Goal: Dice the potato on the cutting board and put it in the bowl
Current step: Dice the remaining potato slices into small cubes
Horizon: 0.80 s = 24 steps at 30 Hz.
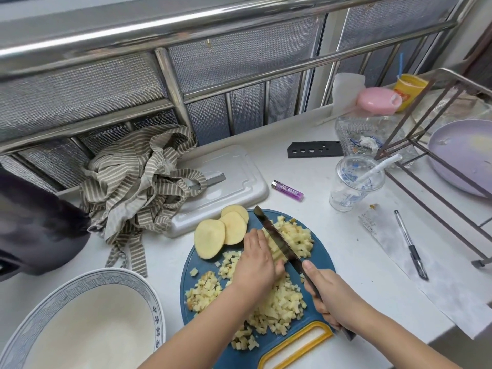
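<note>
Right hand (330, 296) grips the knife (277, 235), fingers wrapped round its handle, with the blade across the cutting board (322, 253). Left hand (257, 258), fingers curled, holds potato strips (274, 249) beside the blade. Diced potato (279, 302) covers the board; three potato slices (221, 234) lie at its far-left edge. The bowl (80, 328) stands left of the board.

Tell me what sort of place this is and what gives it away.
Most likely a home kitchen counter: diced potato on a blue cutting board, a knife in the right hand, and a large bowl close by.
</note>
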Motion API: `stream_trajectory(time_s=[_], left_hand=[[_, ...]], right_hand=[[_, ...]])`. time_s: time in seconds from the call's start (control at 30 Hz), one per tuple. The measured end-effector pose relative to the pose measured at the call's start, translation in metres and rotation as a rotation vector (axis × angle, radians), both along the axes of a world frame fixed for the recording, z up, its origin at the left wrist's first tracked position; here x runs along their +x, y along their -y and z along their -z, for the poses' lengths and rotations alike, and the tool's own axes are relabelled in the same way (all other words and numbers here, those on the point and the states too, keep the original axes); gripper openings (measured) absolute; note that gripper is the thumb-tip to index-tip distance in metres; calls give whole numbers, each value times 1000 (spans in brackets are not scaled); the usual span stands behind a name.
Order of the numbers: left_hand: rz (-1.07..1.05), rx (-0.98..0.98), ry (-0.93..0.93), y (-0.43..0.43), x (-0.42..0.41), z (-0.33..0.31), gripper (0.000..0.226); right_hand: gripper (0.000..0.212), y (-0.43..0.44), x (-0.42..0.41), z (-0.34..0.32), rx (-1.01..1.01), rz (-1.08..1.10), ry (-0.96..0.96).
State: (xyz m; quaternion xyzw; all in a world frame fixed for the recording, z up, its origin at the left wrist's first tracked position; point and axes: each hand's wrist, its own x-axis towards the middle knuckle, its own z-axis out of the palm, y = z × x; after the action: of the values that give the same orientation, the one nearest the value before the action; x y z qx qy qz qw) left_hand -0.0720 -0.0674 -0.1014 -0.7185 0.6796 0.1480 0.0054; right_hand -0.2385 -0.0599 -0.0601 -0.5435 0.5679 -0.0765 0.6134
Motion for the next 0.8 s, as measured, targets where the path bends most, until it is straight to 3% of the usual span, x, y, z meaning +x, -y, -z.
stream_trajectory(time_s=[0.3,0.43,0.53,0.63,0.8], left_hand=[[49,41,8,3,1,1,81],[43,-30,19,4,1,9,103],[47,-2,29,4,2,10,106],[97,55,156,5,2,4,87],[135,-4,242,-1,0,-11,82]], right_hand=[[51,4,9,1,-7,-32,-88],[51,7,18,8,-68,-46,-169],[51,8,22,14,-98,-39,-212],[52,10,24,16,-102,-27,-187],[53,15,15,13,100,64,-10]])
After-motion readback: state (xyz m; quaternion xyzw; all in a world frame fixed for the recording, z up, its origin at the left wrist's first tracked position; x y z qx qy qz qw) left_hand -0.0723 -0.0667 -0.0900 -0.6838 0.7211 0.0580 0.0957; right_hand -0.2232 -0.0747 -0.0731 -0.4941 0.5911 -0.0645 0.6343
